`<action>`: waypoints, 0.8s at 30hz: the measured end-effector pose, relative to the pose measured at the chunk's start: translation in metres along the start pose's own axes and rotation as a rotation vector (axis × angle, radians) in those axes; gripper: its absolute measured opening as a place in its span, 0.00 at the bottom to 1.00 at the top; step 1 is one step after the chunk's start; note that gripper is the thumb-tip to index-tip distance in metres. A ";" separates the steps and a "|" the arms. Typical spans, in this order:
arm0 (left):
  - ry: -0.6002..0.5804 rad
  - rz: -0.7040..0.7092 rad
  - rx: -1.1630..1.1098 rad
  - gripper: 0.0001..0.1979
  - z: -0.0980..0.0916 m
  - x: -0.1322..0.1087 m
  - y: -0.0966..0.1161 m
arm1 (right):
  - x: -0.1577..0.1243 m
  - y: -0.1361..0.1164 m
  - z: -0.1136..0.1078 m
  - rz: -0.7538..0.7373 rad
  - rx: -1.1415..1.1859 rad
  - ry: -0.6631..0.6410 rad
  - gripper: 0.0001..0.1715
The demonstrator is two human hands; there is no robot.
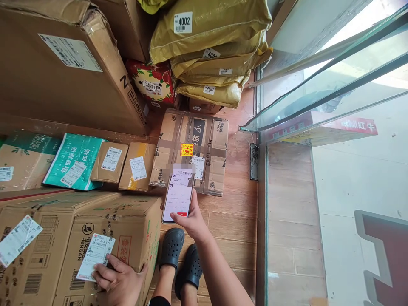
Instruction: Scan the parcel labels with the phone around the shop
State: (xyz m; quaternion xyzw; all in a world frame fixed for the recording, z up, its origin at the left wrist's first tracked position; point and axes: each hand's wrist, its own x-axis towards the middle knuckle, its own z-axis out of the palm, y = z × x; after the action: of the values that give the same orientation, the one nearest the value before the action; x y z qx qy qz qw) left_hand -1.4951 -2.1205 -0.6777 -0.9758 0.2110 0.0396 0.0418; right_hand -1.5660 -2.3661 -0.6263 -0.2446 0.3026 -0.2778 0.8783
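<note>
- The right hand (196, 223) holds a flat, dark-edged phone with a bright screen (177, 195). Its thumb is at the bottom of the screen and its fingers are clamped on the side.
- The phone is between the person and a flat brown cardboard box with black bands (181, 131) on the brown wooden floor (236, 231). It covers a bit of that box.
- The left hand (123, 278) has its fingers a little apart. They rest on a white paper label (95, 255) on a big brown cardboard box with a red stamp (123, 242). They are not gripping it.
- What looks done: the flat box is taped shut and has a label. The shiny teal plastic bag (86, 151) and the stack of yellow plastic bags (210, 38) have labels too.
- The label under the left hand is stuck on, I think.
- What is left: I cannot tell. The words on the screen are too small to read.
</note>
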 end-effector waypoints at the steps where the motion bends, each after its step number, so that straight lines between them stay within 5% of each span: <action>1: -0.010 -0.010 -0.004 0.52 0.000 0.000 0.000 | 0.001 0.001 -0.001 -0.012 -0.011 0.011 0.43; 18: 0.093 0.122 -0.110 0.53 -0.005 -0.001 0.006 | 0.032 0.015 -0.073 -0.084 -0.098 0.182 0.42; 24: 0.029 0.005 -0.074 0.56 -0.015 -0.001 0.019 | 0.038 0.010 -0.086 -0.108 -0.121 0.222 0.41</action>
State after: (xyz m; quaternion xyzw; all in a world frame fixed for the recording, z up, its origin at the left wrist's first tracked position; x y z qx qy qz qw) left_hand -1.5026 -2.1387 -0.6644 -0.9766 0.2123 0.0333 0.0028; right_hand -1.5948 -2.4057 -0.7079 -0.2806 0.4005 -0.3313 0.8069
